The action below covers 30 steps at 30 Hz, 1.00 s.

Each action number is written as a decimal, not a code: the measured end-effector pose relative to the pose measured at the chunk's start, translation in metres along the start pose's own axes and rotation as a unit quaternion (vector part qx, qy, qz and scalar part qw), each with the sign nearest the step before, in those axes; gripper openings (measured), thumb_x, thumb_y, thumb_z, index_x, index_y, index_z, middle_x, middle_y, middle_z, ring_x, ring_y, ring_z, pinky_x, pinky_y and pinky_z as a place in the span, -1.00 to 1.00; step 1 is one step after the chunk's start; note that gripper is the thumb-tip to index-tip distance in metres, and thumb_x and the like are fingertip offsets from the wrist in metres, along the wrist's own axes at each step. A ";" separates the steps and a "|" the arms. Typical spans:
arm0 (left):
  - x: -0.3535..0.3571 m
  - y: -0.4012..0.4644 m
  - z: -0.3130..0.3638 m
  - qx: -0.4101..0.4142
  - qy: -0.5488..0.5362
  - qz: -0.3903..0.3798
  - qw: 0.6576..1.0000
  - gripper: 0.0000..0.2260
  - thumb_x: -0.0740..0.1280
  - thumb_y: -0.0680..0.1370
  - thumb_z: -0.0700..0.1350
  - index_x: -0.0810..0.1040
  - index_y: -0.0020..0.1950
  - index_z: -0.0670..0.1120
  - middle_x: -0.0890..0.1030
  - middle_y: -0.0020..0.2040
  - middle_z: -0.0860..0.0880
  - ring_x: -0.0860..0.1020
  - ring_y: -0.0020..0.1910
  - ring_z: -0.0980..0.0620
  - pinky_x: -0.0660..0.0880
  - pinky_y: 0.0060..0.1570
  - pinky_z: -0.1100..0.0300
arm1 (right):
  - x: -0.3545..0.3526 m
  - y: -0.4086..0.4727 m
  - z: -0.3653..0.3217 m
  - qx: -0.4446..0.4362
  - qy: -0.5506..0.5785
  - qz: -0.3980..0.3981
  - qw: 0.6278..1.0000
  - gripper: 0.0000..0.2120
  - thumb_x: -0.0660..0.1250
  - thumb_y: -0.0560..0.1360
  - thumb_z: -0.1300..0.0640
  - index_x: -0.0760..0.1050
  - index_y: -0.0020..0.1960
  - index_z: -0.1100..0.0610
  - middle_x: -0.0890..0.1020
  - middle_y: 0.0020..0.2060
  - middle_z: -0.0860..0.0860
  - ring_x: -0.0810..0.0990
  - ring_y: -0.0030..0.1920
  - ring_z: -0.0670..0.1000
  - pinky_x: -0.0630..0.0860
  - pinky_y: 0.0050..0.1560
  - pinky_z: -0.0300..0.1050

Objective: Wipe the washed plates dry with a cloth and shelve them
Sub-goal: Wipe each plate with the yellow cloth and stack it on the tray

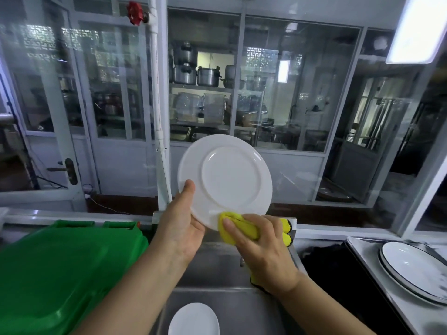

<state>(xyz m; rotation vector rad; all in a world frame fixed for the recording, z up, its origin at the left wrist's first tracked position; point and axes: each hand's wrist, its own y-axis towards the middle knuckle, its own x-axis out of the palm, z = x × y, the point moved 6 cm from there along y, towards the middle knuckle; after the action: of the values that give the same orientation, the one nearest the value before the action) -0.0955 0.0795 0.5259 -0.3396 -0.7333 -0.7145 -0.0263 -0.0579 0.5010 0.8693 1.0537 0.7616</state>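
You are holding a round white ceramic plate [225,177] up in the air over the stainless steel sink [217,269], tilted nearly upright with its underside and foot ring facing you. Your left hand [180,228] is gripping the plate at its lower left rim, thumb lying across the underside and the fingers curling round behind the rim, out of sight. Your right hand [262,247] is clutching a bunched yellow cloth with a black stitched edge [238,228], fingers [239,234] curled tightly over it, and is pressing the cloth against the plate's bottom rim, just beside your left hand. A tail of the cloth is hanging down behind your right wrist.

Below your forearms, a second plain white plate [193,320] is lying in the sink basin near its front edge. To the left of the sink, touching its side, a bright green plastic bin lid [60,272] is sloping toward you. On the bench to the right of the sink, a stack of white plates with dark rims [416,269] is resting near the right edge, well apart from your hands. Beyond the sink, glazed white-framed partitions [278,93] are showing shelves of metal pots [193,73].
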 end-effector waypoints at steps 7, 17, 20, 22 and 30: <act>-0.016 0.008 -0.002 0.011 0.055 -0.002 0.998 -0.82 0.24 0.59 0.00 0.54 0.12 0.00 0.69 -0.03 0.03 0.62 -0.07 0.09 0.53 -0.14 0.12 | -0.015 -0.019 0.047 0.157 0.008 -0.038 0.987 -0.55 0.25 0.52 0.16 0.34 0.40 -0.02 0.39 0.13 0.08 0.34 0.05 0.12 0.32 0.11 -0.12; 0.017 -0.003 -0.052 0.013 0.137 -0.091 0.986 -0.85 0.23 0.60 -0.13 0.59 -0.06 -0.01 0.70 -0.21 0.11 0.65 -0.23 0.17 0.56 -0.22 0.20 | -0.028 0.016 0.053 0.156 -0.040 -0.101 0.982 -0.58 0.13 0.59 0.04 0.37 0.43 0.05 0.35 0.11 0.09 0.31 0.03 0.12 0.37 0.06 0.02; 0.030 -0.004 -0.063 0.012 0.137 -0.097 0.986 -0.84 0.23 0.60 -0.13 0.60 -0.07 -0.03 0.70 -0.24 0.04 0.66 -0.29 0.12 0.57 -0.36 0.25 | -0.031 0.002 0.040 0.117 -0.016 -0.117 0.986 -0.59 0.13 0.61 0.04 0.37 0.44 0.07 0.37 0.11 0.11 0.34 0.03 0.15 0.34 0.12 0.01; 0.037 -0.003 -0.071 0.010 0.132 -0.091 0.987 -0.86 0.24 0.60 -0.13 0.60 -0.05 -0.04 0.70 -0.25 0.02 0.66 -0.31 0.10 0.56 -0.41 0.25 | -0.038 -0.018 0.041 0.102 -0.003 -0.132 0.986 -0.59 0.15 0.61 0.07 0.34 0.45 0.03 0.39 0.12 0.12 0.35 0.03 0.15 0.33 0.12 -0.01; 0.101 -0.009 -0.148 -0.005 0.172 -0.119 0.978 -0.86 0.25 0.59 -0.15 0.59 -0.09 -0.02 0.69 -0.25 0.13 0.64 -0.27 0.21 0.55 -0.29 0.30 | -0.101 -0.110 0.130 0.121 -0.053 -0.142 0.981 -0.58 0.24 0.55 0.15 0.36 0.40 -0.01 0.43 0.09 0.11 0.40 -0.04 0.16 0.47 -0.02 0.07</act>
<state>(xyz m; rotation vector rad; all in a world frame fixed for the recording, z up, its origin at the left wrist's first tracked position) 0.0243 -0.0508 0.4935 -0.1309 -0.4438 -0.9751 0.0768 -0.2250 0.4766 0.9306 1.1598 0.3481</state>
